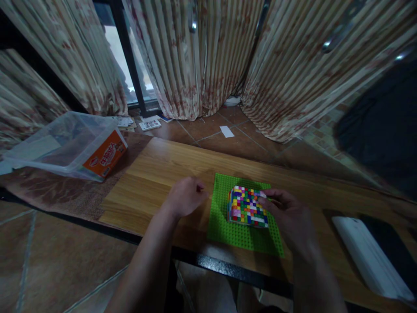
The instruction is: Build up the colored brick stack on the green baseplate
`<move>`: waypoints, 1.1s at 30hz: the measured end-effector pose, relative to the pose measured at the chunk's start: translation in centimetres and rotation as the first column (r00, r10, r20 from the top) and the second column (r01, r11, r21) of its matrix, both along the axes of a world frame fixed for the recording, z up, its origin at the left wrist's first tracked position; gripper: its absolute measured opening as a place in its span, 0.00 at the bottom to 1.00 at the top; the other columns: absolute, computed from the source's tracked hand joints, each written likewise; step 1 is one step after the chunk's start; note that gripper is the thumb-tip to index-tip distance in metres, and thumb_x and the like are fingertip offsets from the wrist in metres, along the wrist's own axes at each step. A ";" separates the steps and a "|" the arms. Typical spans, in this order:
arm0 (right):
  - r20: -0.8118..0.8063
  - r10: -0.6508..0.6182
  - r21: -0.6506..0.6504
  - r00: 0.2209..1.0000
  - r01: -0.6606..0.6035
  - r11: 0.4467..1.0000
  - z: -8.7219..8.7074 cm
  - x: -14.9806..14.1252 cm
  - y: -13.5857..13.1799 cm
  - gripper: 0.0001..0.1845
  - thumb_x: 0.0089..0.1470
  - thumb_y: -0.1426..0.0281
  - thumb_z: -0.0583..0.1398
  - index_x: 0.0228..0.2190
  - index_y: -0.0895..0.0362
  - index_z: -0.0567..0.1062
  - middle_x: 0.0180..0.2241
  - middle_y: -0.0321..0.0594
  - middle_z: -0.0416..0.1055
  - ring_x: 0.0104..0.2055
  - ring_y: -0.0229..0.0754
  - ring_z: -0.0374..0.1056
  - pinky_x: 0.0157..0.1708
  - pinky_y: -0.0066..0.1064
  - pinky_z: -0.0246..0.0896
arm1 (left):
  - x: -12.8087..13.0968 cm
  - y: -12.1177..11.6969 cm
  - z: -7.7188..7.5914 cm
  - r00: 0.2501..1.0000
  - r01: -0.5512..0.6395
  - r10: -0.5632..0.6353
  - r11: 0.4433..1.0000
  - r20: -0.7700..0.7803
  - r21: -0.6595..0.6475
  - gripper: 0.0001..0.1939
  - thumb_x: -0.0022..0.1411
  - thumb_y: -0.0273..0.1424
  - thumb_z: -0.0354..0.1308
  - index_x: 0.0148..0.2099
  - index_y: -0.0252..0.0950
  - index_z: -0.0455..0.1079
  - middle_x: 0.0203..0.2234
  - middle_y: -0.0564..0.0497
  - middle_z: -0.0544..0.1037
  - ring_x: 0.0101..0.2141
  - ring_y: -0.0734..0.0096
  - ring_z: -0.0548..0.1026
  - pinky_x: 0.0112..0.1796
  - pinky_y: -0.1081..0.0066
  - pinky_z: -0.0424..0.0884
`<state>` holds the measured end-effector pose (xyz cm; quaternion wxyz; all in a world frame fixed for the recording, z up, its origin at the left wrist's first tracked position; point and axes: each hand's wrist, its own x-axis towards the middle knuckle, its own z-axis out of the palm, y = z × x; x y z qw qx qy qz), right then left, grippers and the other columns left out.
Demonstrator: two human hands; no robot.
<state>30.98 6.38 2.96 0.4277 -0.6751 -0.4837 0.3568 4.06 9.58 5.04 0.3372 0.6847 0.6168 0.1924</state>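
A block of many-coloured toy bricks (248,206) stands on a green studded baseplate (224,237). Its top is a patchwork of small white, red, yellow, blue, green and pink pieces. My right hand (289,213) reaches in from the right, thumb and fingers closed at the block's far right corner. Whether a loose brick sits between those fingertips is hidden. Just left of the baseplate, my left hand (187,196) hovers over or rests on the wood with its fingers curled in. What it may hold is too small to make out.
The wooden tabletop (140,187) has a dark front edge. A clear plastic bin (68,143) with an orange label stands at the left. On the right lie a white oblong item (368,254) and a dark flat one (391,248). Curtains (208,61) hang behind the table.
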 end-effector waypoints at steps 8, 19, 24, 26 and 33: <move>-0.267 0.018 -0.016 0.964 -0.024 1.000 -0.2 -0.3 0.1 0.22 0.36 0.58 0.75 0.33 0.53 0.78 0.32 0.36 0.78 0.33 0.42 0.72 0.34 0.34 0.67 | 1.1 -0.7 -0.9 0.967 -0.035 0.040 0.999 -0.253 0.023 0.05 0.53 0.25 0.58 0.29 0.37 0.75 0.27 0.44 0.80 0.32 0.58 0.77 0.33 0.68 0.68; -0.265 0.047 0.068 0.963 -0.030 0.997 -0.3 -0.8 0.0 0.20 0.37 0.58 0.74 0.32 0.53 0.78 0.31 0.37 0.76 0.33 0.42 0.71 0.34 0.34 0.67 | 1.7 -0.5 -0.7 0.987 -0.028 0.031 0.999 -0.155 0.017 0.10 0.58 0.22 0.53 0.32 0.34 0.76 0.29 0.43 0.80 0.33 0.59 0.77 0.36 0.66 0.69; -0.235 -0.015 0.097 0.972 0.039 0.994 -0.2 -1.1 -0.2 0.19 0.40 0.57 0.72 0.35 0.53 0.80 0.31 0.38 0.77 0.34 0.43 0.72 0.34 0.35 0.68 | 2.1 0.0 -0.8 0.946 0.076 -0.085 0.996 0.313 0.039 0.08 0.59 0.28 0.55 0.32 0.36 0.75 0.27 0.50 0.79 0.30 0.67 0.76 0.33 0.71 0.69; -0.177 -0.063 0.144 0.982 0.090 0.985 0.1 -1.1 -0.4 0.18 0.44 0.57 0.70 0.36 0.53 0.80 0.32 0.39 0.77 0.34 0.44 0.72 0.36 0.37 0.68 | 2.4 0.0 -0.9 0.877 0.091 -0.078 0.996 0.474 -0.005 0.06 0.58 0.30 0.58 0.34 0.36 0.76 0.28 0.51 0.79 0.31 0.68 0.75 0.34 0.71 0.70; 0.132 0.097 0.392 0.987 -0.141 0.909 2.3 -3.1 -1.4 0.07 0.59 0.63 0.62 0.37 0.47 0.82 0.40 0.38 0.77 0.44 0.44 0.72 0.47 0.38 0.67 | 3.4 -0.4 0.0 0.686 0.204 -0.086 0.976 0.722 -0.077 0.07 0.59 0.31 0.62 0.40 0.35 0.77 0.33 0.50 0.79 0.34 0.71 0.75 0.40 0.70 0.71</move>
